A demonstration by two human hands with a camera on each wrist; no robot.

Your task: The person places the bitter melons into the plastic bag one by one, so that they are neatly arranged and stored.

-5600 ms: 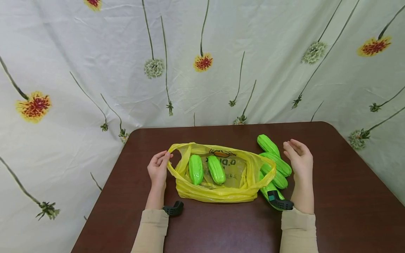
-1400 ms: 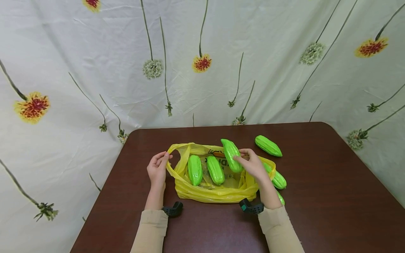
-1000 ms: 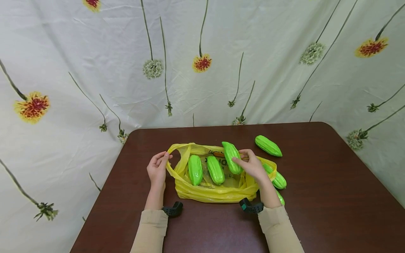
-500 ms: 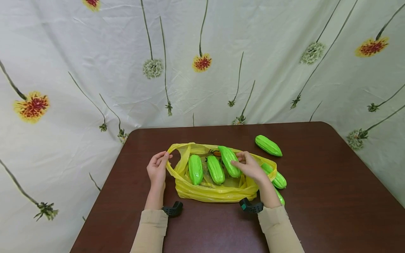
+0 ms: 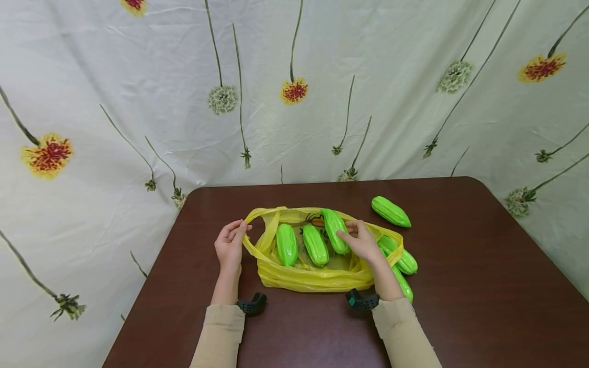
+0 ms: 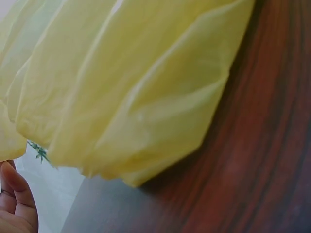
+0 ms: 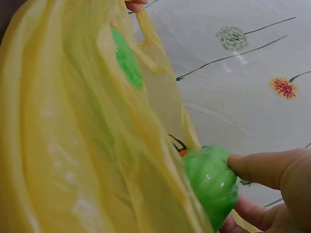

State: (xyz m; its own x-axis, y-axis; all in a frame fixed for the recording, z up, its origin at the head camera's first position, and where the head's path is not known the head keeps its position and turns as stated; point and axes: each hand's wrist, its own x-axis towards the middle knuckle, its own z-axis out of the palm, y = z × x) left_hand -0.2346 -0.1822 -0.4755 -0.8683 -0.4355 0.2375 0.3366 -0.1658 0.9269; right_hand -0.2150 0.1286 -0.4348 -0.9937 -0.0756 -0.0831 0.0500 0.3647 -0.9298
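A yellow plastic bag [image 5: 317, 281] lies on the table with its mouth spread. My left hand [image 5: 230, 244] pinches the bag's left handle; in the left wrist view its fingers [image 6: 14, 194] show at the lower left corner. Two ridged green bitter melons, a left one [image 5: 287, 245] and a middle one [image 5: 315, 246], lie in the bag. My right hand [image 5: 365, 243] grips a third bitter melon [image 5: 335, 232] by its side, tilted over the right part of the bag's mouth. In the right wrist view, thumb and fingers pinch this melon [image 7: 211, 184] beside the bag's edge.
Right of the bag lie more bitter melons: one at the back [image 5: 391, 211], one partly behind the bag's right handle [image 5: 406, 261] and one partly behind my right forearm [image 5: 403, 283]. A floral curtain [image 5: 294, 138] hangs behind the dark brown table [image 5: 483, 286].
My right hand, earlier holding nothing beside the melons on the right, has taken one and moved left over the bag. In the last second that melon dipped, then rose slightly. My left hand stayed put.
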